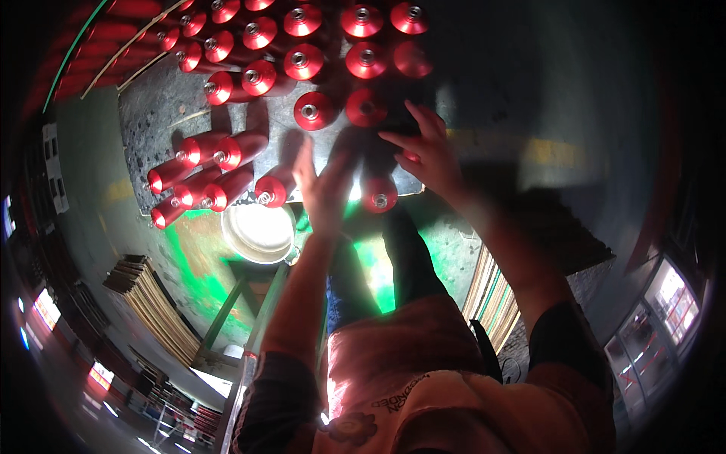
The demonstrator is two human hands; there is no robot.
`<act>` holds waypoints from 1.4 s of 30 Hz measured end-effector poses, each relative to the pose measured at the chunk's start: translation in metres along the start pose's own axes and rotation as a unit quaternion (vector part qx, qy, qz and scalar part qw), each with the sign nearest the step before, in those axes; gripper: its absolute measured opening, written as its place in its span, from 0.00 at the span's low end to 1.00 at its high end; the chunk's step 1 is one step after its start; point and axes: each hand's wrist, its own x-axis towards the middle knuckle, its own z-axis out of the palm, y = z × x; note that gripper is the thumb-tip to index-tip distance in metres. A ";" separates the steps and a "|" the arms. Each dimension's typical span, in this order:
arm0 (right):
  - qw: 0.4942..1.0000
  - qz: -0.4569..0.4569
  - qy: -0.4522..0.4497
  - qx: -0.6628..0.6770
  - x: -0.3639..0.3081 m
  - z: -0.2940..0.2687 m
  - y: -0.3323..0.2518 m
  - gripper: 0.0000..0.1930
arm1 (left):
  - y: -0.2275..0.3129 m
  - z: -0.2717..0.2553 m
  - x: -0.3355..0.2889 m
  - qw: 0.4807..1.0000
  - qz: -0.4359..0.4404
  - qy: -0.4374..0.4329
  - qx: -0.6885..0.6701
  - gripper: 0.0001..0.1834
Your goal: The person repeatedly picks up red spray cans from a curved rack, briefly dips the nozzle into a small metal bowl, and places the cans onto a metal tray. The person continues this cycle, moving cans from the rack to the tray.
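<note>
Several red metal cylinders with shiny silver necks stand in rows on a dark worktop [162, 98]. My left hand [321, 189] is over the worktop's near edge, its fingers stretched out and slightly blurred. Just left of it is a red cylinder [274, 189]; I cannot tell whether they touch. My right hand [431, 155] has its fingers spread, with nothing seen held in it. A bit of red shows beside its palm, mostly hidden. Between my hands, at the near edge, is another red cylinder [379, 194]. A further red cylinder [366, 107] stands beyond my fingertips.
A group of tilted-looking red cylinders [204, 170] sits at the left of the worktop. Below that edge is a round, brightly lit metal pan [259, 231]. Stacked flat boards [155, 310] lie at lower left, and another board stack [491, 291] is at my right.
</note>
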 end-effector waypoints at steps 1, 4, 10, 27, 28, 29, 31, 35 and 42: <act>1.000 0.008 -0.022 -0.003 0.018 0.009 -0.001 0.31 | -0.013 -0.002 0.019 0.999 -0.024 -0.017 0.018 0.28; 0.998 -0.008 -0.064 0.013 0.062 0.038 0.003 0.35 | -0.058 0.009 0.071 0.996 -0.009 -0.076 0.047 0.34; 0.998 -0.049 -0.039 0.021 0.082 0.080 0.011 0.30 | -0.094 0.036 0.095 0.998 0.043 -0.051 0.016 0.29; 0.999 -0.015 0.034 -0.022 0.089 0.020 -0.038 0.29 | -0.086 -0.245 -0.073 0.765 -0.286 0.278 -0.504 0.37; 0.999 -0.002 0.043 -0.010 0.087 -0.002 -0.051 0.29 | -0.094 -0.251 -0.094 0.725 -0.231 0.277 -0.587 0.35; 0.998 0.018 0.057 0.003 0.084 -0.021 -0.067 0.29 | -0.105 -0.262 -0.118 0.667 -0.311 0.278 -0.617 0.33; 0.941 0.164 0.086 0.285 0.075 -0.041 -0.103 0.28 | -0.135 -0.273 -0.153 0.552 -0.298 0.253 -0.737 0.31; 0.670 0.255 0.051 0.695 0.052 -0.017 -0.184 0.24 | -0.150 -0.284 -0.223 0.172 -0.168 0.222 -0.945 0.31; 0.243 0.170 -0.224 0.928 0.024 0.114 -0.380 0.35 | -0.143 -0.330 -0.256 0.239 -0.181 0.150 -0.942 0.33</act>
